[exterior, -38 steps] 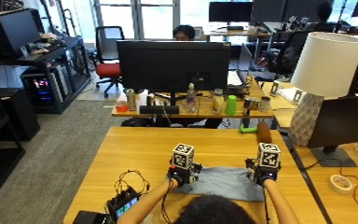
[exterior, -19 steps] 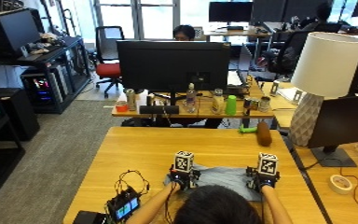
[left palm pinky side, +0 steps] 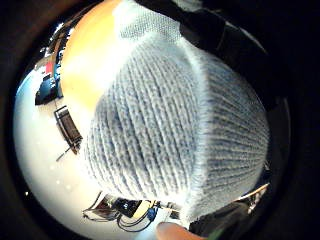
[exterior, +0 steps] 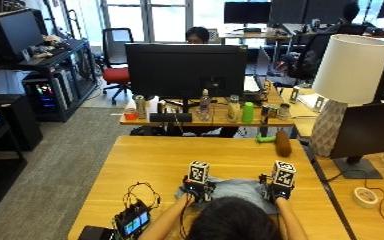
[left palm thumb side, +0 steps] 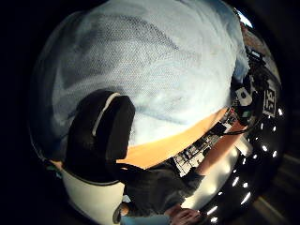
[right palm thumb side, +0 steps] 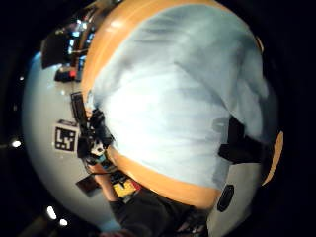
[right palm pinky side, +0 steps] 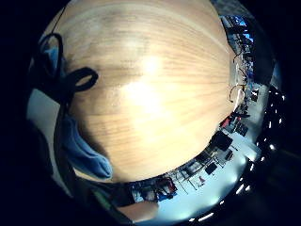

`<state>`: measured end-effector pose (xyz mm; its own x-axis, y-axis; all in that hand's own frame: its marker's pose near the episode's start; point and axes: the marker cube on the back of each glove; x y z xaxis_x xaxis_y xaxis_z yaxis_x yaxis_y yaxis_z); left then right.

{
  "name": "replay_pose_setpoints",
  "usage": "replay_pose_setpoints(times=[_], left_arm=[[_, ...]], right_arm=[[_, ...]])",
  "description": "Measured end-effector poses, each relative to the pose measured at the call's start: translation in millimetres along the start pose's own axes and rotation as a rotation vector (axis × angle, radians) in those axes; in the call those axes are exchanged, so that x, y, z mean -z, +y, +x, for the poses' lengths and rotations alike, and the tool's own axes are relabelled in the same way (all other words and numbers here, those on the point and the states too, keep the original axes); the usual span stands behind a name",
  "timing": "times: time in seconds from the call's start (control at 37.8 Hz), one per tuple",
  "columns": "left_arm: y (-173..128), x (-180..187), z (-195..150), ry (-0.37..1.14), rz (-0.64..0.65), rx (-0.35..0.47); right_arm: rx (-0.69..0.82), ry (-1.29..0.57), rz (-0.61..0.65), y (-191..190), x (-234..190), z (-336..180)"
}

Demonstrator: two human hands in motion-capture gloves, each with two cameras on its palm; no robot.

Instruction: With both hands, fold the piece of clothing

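**A:** So where's the garment [exterior: 235, 190] sitting right now?

**B:** It's lying on the wooden table [exterior: 179, 160], close to the near edge, right in front of the person's head [exterior: 235, 222]. Pale blue-grey fabric, bunched into a fairly compact patch between the two gloves.

**A:** And the hands?

**B:** Both forearms are reaching forward up the table, roughly parallel. The left hand [exterior: 195, 189] is sitting at the left edge of the cloth, the right hand [exterior: 275, 192] at the right edge, both low on the tabletop.

**A:** Is the left one actually gripping?

**B:** Its little-finger palm view is filling up with ribbed knit, like a cuff or hem, very close to the palm. The thumb-side view is showing smooth cloth spread under the hand, with the thumb [left palm thumb side: 101, 136] resting on it. Whether the fingers are curling round the fabric, I honestly can't tell.

**A:** Right one?

**B:** Same story. Thumb-side view is looking across the garment lying on the wood, with a black fingertip [right palm thumb side: 242, 145] touching the cloth. Little-finger side is mostly seeing bare table with a bit of blue fabric at the edge. Can't tell if it's pinching or just lying flat.

**A:** Anything around it?

**B:** A small device with a lit screen [exterior: 133, 222] and tangled wires near the left forearm, and a white lamp [exterior: 345, 90] off to the right.
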<state>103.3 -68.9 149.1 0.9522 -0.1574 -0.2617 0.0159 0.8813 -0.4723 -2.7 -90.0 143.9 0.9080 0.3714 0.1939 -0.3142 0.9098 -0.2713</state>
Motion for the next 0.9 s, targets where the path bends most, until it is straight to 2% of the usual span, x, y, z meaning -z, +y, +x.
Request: replay_pose_setpoints(times=[0.08,0.19,0.26,0.37,0.48,0.53,0.69,0.79,0.9], left_arm=[[-1,0,-1,0.002,0.017,0.024],[-3,0,-3,0.015,0.047,0.061],[-1,0,-4,0.044,0.028,0.089],[-3,5,-3,0.073,0.028,0.070],[0,13,-1,0.119,-0.020,-0.015],[2,16,-3,0.142,-0.020,-0.043],[17,36,-18,0.161,0.033,0.002],[39,68,-35,0.150,0.136,0.026],[48,101,-54,0.158,0.234,0.042]], right_arm=[[-0.020,0.005,0.080,-8,6,2],[-0.127,0.034,0.216,-26,15,13],[-0.019,-0.022,0.107,-19,16,4],[0.072,-0.121,-0.058,-2,23,-8],[-0.034,-0.144,-0.061,7,48,-12],[-0.030,-0.164,-0.082,13,61,-20],[-0.004,-0.206,-0.169,20,86,-47],[0.045,-0.219,-0.142,11,101,-78],[0.049,-0.254,-0.160,36,115,-120]])
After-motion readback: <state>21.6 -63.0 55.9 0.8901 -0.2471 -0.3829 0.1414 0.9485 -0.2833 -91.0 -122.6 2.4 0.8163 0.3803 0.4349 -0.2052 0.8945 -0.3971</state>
